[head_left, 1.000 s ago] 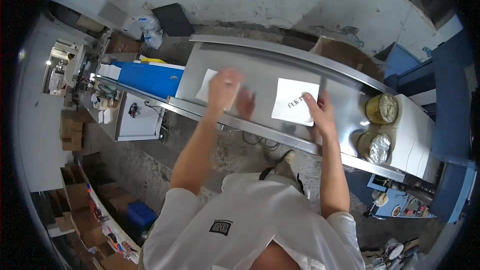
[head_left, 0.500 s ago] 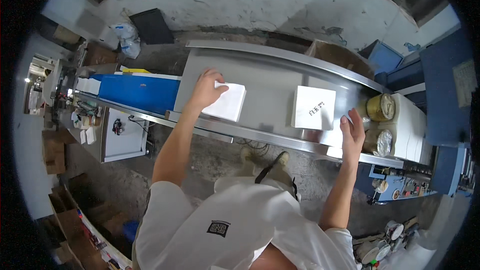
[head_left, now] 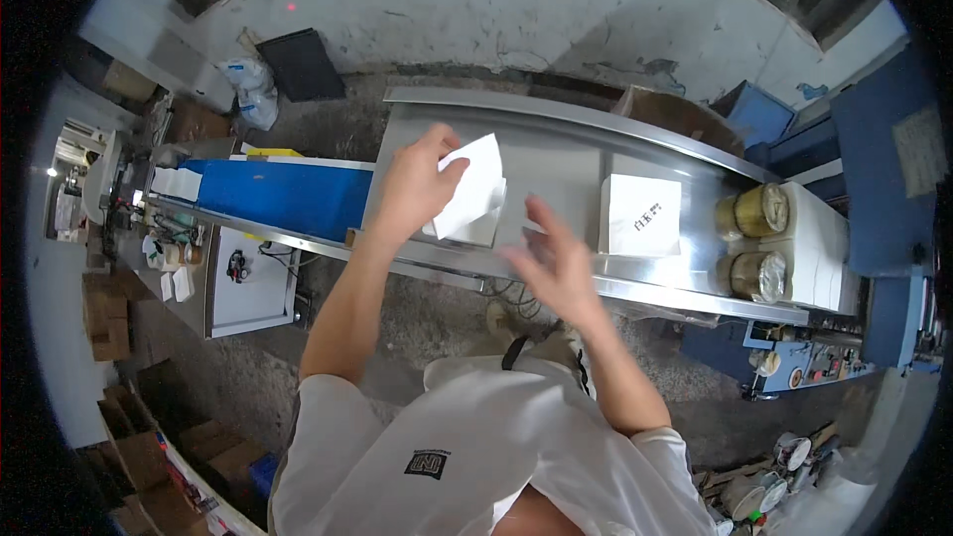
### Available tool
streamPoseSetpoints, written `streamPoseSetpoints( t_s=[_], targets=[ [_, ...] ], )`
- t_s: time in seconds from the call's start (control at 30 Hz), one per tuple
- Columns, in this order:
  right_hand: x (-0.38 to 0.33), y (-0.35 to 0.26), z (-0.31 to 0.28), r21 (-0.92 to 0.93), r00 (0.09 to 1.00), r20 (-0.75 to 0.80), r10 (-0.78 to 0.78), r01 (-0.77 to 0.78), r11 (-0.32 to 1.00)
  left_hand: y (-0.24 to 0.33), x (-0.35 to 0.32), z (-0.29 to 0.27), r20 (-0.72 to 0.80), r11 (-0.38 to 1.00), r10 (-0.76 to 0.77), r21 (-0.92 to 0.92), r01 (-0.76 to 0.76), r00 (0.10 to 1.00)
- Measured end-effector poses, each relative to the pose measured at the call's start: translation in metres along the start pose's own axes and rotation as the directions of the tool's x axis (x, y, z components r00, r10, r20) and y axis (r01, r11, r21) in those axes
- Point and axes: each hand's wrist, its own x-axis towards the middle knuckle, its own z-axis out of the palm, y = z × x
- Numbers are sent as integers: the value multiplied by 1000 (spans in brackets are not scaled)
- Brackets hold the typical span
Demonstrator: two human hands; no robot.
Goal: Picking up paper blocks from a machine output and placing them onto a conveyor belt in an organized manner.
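The left hand (head_left: 417, 189) pinches white paper (head_left: 473, 181); the right hand (head_left: 558, 268) is spread. Two yellowish containers (head_left: 760, 210), contents unclear, sit on the table (head_left: 561, 139).

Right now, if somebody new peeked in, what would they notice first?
Probably the bright white paper tilted up in the left hand, above the long, shiny metal table, with the right hand nearby, spread open. Then maybe the square white stack with dark print farther right on the table, and the flat, bright blue surface stretching off to the left.
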Motion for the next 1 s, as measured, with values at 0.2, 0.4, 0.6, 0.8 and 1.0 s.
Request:
streamPoseSetpoints(
  t_s=[0.2,0.4,0.6,0.8,1.0],
  targets=[
    [21,-22,15,116,999,-44,12,-7,993,73,-5,26,90,925,-130,-348,153,987],
    [18,4,-50,639,901,-115,418,-255,726,86,-13,46,-5,804,36,-594,-32,999],
    [1,9,-104,817,884,-60,464,-224,532,89,-28,88,412,642,-30,-691,333,911],
    [-15,26,-147,692,872,-123,474,-267,671,114,-28,119,429,719,5,-629,295,903],
    [-13,24,-224,414,942,271,196,-298,860,133,-2,104,726,954,253,-299,-37,639]
  ],
)
